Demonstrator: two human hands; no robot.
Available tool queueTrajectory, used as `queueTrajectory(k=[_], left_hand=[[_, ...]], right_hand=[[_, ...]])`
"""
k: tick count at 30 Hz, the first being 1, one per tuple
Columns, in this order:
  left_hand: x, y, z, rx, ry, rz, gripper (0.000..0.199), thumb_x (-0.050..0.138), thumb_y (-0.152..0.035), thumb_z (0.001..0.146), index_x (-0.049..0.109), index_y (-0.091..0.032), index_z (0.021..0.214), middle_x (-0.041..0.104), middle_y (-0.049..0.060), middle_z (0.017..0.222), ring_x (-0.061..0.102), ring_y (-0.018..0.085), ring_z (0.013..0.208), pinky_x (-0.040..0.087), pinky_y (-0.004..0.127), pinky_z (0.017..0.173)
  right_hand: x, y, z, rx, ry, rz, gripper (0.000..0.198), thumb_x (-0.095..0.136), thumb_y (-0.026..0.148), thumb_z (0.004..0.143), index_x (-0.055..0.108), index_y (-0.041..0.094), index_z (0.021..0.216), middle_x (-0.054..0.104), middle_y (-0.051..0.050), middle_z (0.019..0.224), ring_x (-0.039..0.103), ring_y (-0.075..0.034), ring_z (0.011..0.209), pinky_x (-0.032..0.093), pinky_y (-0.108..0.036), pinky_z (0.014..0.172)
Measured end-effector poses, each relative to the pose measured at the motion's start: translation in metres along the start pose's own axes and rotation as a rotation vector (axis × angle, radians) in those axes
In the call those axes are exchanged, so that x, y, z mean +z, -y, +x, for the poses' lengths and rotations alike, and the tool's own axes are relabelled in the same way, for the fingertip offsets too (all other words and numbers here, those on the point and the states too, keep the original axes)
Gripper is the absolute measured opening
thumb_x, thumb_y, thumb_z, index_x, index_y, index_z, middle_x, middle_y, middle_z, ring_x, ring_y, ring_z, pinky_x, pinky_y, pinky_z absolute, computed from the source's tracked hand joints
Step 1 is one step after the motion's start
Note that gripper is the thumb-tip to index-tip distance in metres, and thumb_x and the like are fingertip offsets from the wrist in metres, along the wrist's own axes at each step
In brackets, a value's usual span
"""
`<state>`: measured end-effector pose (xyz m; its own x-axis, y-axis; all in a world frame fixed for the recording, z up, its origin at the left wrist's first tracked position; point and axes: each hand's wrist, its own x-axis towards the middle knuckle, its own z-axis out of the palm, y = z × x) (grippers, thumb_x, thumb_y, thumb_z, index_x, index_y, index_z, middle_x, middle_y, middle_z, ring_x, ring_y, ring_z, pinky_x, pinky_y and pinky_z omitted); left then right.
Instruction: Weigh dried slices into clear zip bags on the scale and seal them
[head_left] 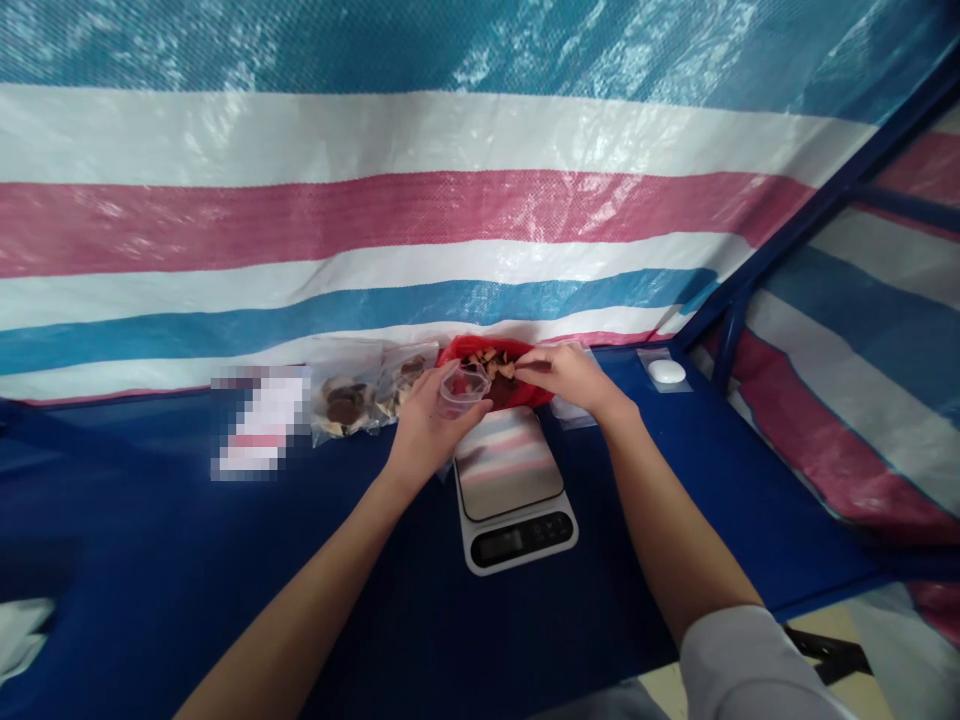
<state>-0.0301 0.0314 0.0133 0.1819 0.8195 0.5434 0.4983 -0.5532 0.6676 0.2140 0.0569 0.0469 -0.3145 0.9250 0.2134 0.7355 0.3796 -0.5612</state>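
My left hand [429,420] is wrapped round a small clear plastic cup [462,388], tilted beside a red bag [535,393]. Brown and tan dried pieces [491,363] lie in the open bag. At the bag's right side is my right hand [564,373], its thumb and fingers pinched together at the dried pieces; what is between the fingertips is too small to make out. Just in front of the bag stands a white kitchen scale [510,470] with a shiny metal plate, nothing resting on it. Its dark display is unreadable.
Clear bags of dried brown slices [345,402] lie left of the red bag, near a blurred-out paper [262,425]. A white oval object [666,372] rests on a small bag at the right. Striped sheeting [375,215] hangs behind the blue table [360,600].
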Motion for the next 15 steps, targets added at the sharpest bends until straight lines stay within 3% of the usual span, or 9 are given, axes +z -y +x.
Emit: queueTrajectory(k=[8,15], left_hand=[[-0.002,0.003,0.001,-0.038,-0.002,-0.057,0.055,0.077,-0.045,0.080,0.062,-0.021,0.128,0.071,0.012,0.121,0.067,0.031,0.113,0.053,0.052,0.103],[-0.006,-0.001,0.003,-0.077,0.001,-0.080,0.056,0.076,-0.044,0.080,0.063,-0.019,0.128,0.071,0.011,0.120,0.068,0.029,0.111,0.052,0.047,0.103]], right_hand=[[0.018,0.003,0.019,0.054,0.047,-0.285,0.025,0.060,0.035,0.095,0.075,0.027,0.112,0.077,-0.007,0.113,0.069,-0.025,0.100,0.049,-0.033,0.084],[0.027,-0.004,0.021,0.044,0.119,-0.374,0.027,0.060,0.028,0.094,0.072,0.022,0.116,0.074,-0.009,0.119,0.067,-0.027,0.107,0.049,-0.034,0.091]])
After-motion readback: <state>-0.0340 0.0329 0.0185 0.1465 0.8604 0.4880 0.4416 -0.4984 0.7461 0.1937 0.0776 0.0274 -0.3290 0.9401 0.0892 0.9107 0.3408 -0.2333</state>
